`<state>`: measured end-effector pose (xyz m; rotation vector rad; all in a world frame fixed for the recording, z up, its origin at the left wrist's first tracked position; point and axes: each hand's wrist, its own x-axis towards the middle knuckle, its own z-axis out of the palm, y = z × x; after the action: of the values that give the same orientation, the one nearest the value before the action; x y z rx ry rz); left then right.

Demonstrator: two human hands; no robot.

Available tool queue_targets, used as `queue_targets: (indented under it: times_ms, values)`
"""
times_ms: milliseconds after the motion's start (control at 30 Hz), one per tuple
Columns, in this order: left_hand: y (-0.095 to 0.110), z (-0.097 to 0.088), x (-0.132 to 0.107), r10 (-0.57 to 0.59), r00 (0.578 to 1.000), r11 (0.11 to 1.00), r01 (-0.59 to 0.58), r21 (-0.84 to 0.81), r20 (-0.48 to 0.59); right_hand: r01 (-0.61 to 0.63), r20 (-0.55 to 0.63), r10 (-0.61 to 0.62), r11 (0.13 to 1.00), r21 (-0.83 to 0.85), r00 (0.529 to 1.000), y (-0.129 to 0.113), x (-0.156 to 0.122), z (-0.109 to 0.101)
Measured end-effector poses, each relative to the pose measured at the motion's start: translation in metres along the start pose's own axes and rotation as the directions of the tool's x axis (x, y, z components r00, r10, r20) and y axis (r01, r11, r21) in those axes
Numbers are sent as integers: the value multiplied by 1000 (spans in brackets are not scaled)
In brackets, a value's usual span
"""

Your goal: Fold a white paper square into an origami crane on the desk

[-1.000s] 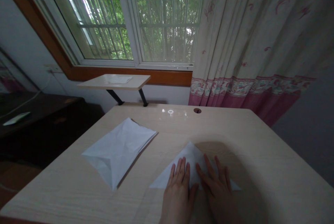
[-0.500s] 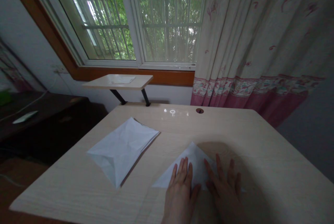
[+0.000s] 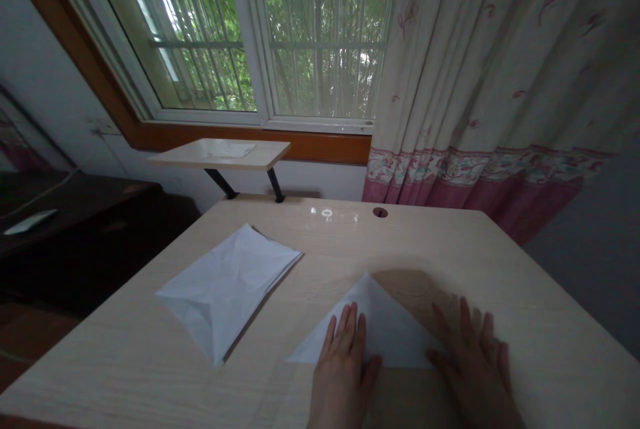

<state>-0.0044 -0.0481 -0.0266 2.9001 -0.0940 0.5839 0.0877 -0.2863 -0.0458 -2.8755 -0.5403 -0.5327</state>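
Observation:
A white sheet of paper (image 3: 387,322), folded into a triangle, lies flat on the desk with its peak pointing away from me. My left hand (image 3: 343,355) rests flat on the left half of the triangle, fingers stretched out. At the right corner is my right hand (image 3: 470,355), its fingers spread; the thumb and fingertips are by the corner, which they partly hide. To the left lies a stack of white paper (image 3: 235,282), slightly creased, with one corner folded.
The pale wooden desk (image 3: 320,242) has a round cable hole (image 3: 381,213) near its back edge. A small raised shelf (image 3: 225,161) stands at the back left. Behind are a barred window (image 3: 320,49) and a patterned curtain (image 3: 465,95). A dark table (image 3: 75,215) stands at the left.
My right hand has slid right along the folded paper, from its middle to the right corner. My left hand stays on the left half. The view has shifted slightly.

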Motion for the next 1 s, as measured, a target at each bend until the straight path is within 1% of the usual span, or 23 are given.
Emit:
queue_targets:
  times_ms: [100, 233, 333, 400, 500, 633, 733, 800, 833, 900, 933, 1000]
  values:
    - [-1, 1, 0, -2, 1000, 1000, 2, 8, 10, -5, -7, 5, 999, -40, 1000, 19, 0, 3]
    - [-1, 3, -1, -15, 1000, 1000, 15, -18, -7, 5, -15, -6, 996, -89, 1000, 41, -1, 9]
    - [0, 3, -2, -19, 1000, 1000, 19, -19, -13, 23, -4, -23, 997, -77, 1000, 49, -2, 9]
    - [1, 2, -2, -26, 1000, 1000, 26, -10, -10, 38, 18, -37, 998, -49, 999, 48, -3, 8]
    - [1, 1, -2, -40, 999, 999, 40, -23, -6, 52, 24, -52, 999, -12, 998, 39, -3, 2]
    - [2, -2, -1, -39, 999, 998, 38, -41, -16, 63, -4, -63, 998, 14, 998, 18, -3, -5]
    - [4, -1, 0, -46, 997, 998, 43, -45, -56, 83, -46, -81, 996, 45, 996, 0, -3, -6]
    - [3, -1, 0, -53, 993, 997, 47, -61, -101, 103, -59, -99, 992, 67, 993, -13, -1, -6]
    - [2, -1, 0, -58, 990, 996, 49, -72, -126, 122, -58, -117, 989, 86, 991, -20, 0, -5]
    - [-2, -4, 0, -70, 985, 994, 56, -95, -159, 155, 0, -157, 976, 150, 988, -34, 2, -3]
    - [-6, -7, -1, -80, 984, 993, 64, -102, -159, 172, 17, -179, 967, 187, 984, -40, 3, -3]
    - [-14, -14, -2, -91, 985, 992, 77, -97, -145, 200, 6, -207, 951, 236, 978, -51, 5, -1]
